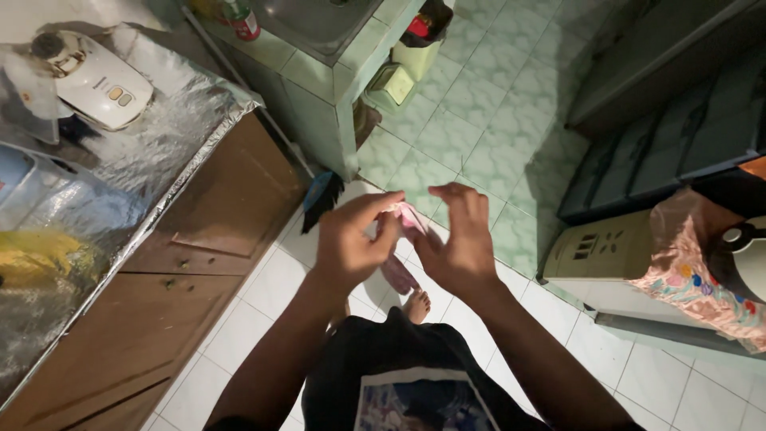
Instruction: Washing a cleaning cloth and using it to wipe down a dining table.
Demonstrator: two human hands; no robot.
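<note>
I am watching a small pink thing (412, 215) being pinched between both hands at chest height, above the tiled floor (479, 120). It is mostly hidden by fingers, so I am only guessing it is a soft wrapper or a scrap of plastic. The left hand (351, 239) is closing thumb and forefinger on its near edge; the right hand (459, 239) is curling its fingers over the far side, gripping it too.

As I judge it, the piece is so slight and the light so dim that it could be slipping out of the pinch and dropping to the tiles near the bare foot (416, 305), or tearing unevenly if the two hands are pulling against each other.

Moving outward, a dark brush (321, 199) is leaning at the foot of the green tiled counter (319, 80). On that counter a bottle with a red label (242, 20) is standing by the sink. Left of me, a white rice cooker (100, 80) is sitting on a foil-covered worktop (175, 120) over brown cabinets (199, 239), with a yellow packet (40, 263) lying under clear wrap. On the right a floral cloth (694, 271) is draping over a beige appliance (606, 251).
</note>
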